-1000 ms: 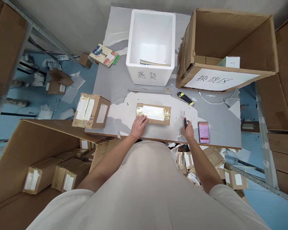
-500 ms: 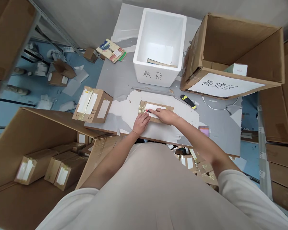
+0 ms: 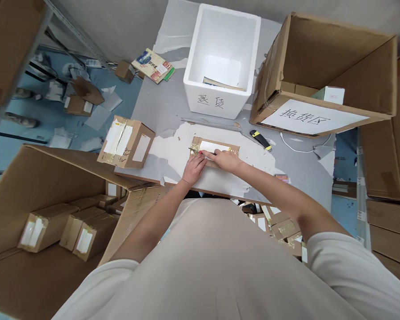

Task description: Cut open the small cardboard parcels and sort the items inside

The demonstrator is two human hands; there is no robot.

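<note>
A small cardboard box with gold tape at its left end and a white label lies in front of me on the table. My left hand rests on its near left corner, fingers stretched and lying flat. My right hand reaches over the label from the right, closed round a slim dark tool with a red end. The index finger points along the tool toward the taped end. Most of the tool is hidden, so its kind is unclear. A black and yellow utility knife lies apart, to the right.
Behind the work stand a white foam box and a large open carton. To the left are a taped box and books. A big carton of parcels stands at the lower left. Several parcels lie below the table's front edge.
The red-ended tool and my right hand have shifted slightly left toward the taped end. My left hand stays at the box's near corner. The whole view has moved a little.
</note>
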